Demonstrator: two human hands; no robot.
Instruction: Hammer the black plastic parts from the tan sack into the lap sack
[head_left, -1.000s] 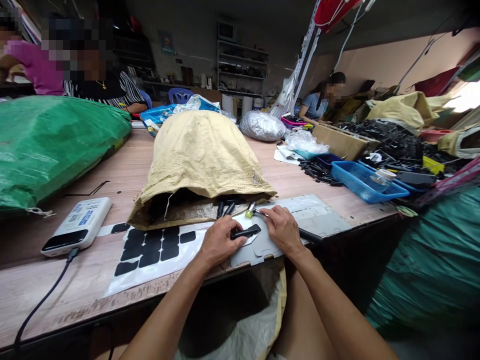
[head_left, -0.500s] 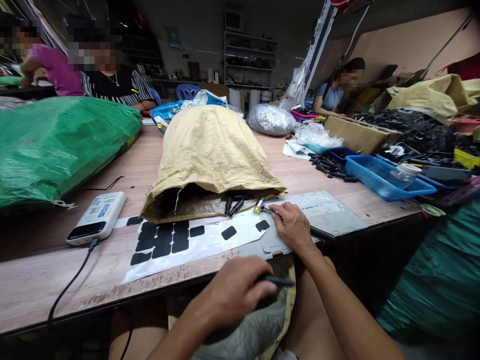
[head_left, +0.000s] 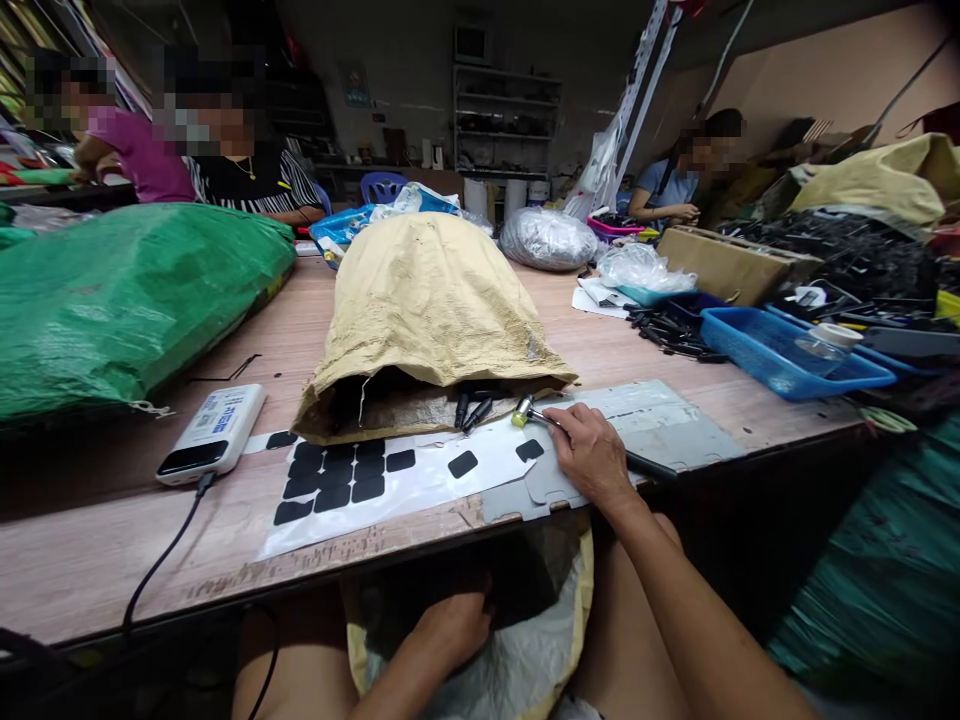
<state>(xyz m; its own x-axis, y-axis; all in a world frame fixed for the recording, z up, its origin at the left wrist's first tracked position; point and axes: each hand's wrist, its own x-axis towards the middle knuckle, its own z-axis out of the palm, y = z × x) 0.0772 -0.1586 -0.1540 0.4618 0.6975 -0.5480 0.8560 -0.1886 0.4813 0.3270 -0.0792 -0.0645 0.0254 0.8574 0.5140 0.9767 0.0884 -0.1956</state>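
Observation:
My right hand [head_left: 591,452] is wrapped round a small hammer [head_left: 651,466] just above the table's front edge. Its metal head with a yellowish tip points left, and the black handle sticks out to the right. Below the table edge, my left hand [head_left: 457,622] reaches into an open sack [head_left: 525,670] between my legs; its fingers are hidden in shadow. A white sheet [head_left: 431,490] with black rounded squares lies on the table. Behind it, a beige sack [head_left: 431,300] lies with its mouth towards me, and a few black tubular pieces [head_left: 477,413] rest at the opening.
A grey board [head_left: 667,425] lies under my right hand. To the left are a white power bank [head_left: 214,432] with a cable and a large green sack [head_left: 142,300]. Blue trays [head_left: 780,355] and black parts [head_left: 667,333] are on the right. Several people sit at tables beyond.
My left hand has moved down from the table edge into the lap sack; the black stick-like piece it held no longer shows. My right hand stays put with the hammer.

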